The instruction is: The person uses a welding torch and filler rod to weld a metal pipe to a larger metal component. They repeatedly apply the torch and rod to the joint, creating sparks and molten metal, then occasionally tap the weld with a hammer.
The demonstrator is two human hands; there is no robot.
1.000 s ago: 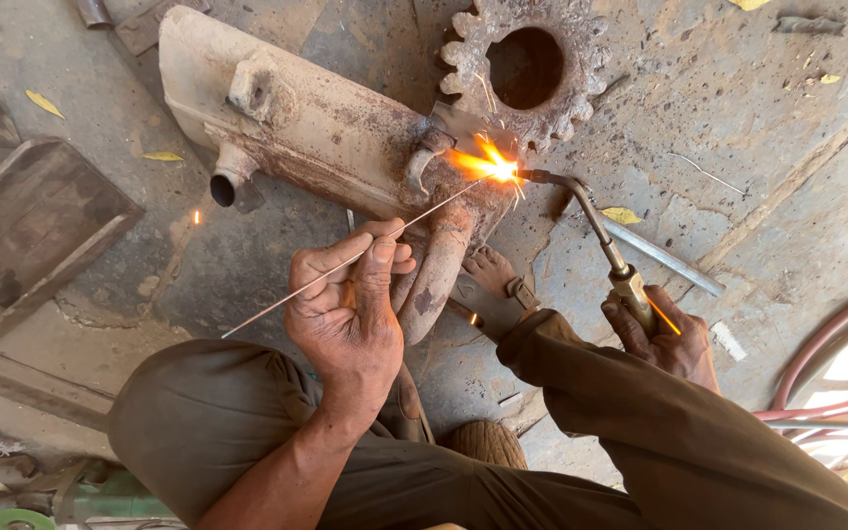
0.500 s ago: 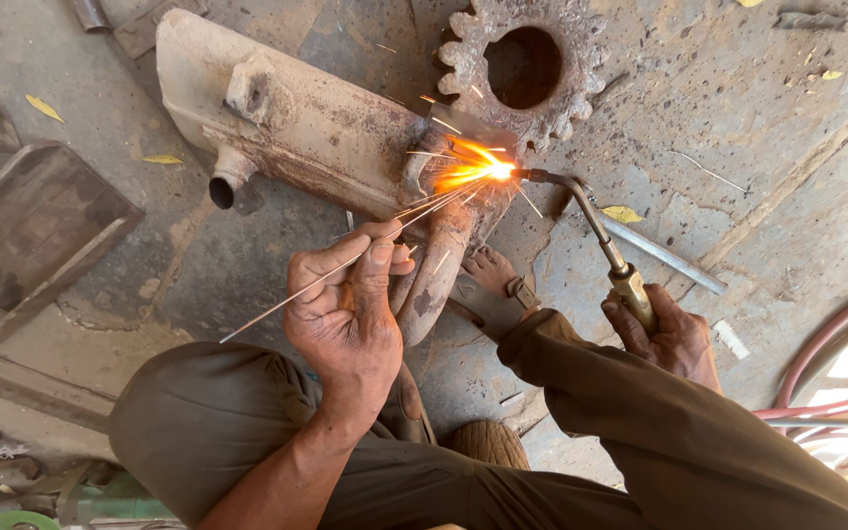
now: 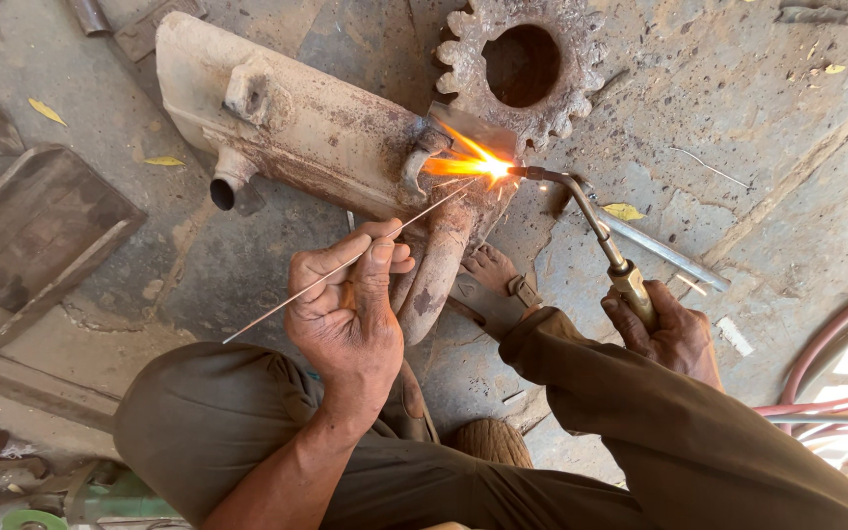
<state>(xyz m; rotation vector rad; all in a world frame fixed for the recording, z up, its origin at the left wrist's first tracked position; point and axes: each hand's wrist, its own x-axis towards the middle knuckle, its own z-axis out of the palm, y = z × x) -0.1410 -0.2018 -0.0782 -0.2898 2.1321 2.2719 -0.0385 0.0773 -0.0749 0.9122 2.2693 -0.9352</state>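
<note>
The left hand (image 3: pixel 345 314) pinches a thin filler rod (image 3: pixel 345 267) between thumb and fingers, its far tip reaching up into the bright flame (image 3: pixel 468 162) at the joint of a rusty cream-coloured metal tank (image 3: pixel 296 123) that lies on the concrete floor (image 3: pixel 738 128). The right hand (image 3: pixel 669 329) is closed around the brass handle of a gas torch (image 3: pixel 591 221), whose bent neck runs up and left to the flame. A curved rusty pipe (image 3: pixel 439 275) drops from the joint toward the person, passing just beside the left hand, and a sandalled foot (image 3: pixel 498 280) rests against it. Behind the joint, near the floor's far edge, lies a large rusty gear wheel (image 3: pixel 522 69) with a round hole, touching the tank's end. A grey metal bar (image 3: pixel 664 253) lies on the floor under the torch neck. At the left edge sits a dark metal tray (image 3: pixel 31 226); yellow leaves (image 3: pixel 46 111) are scattered near it. Red hoses (image 3: pixel 836 344) curve along the right edge. No labels or packages can be made out.
</note>
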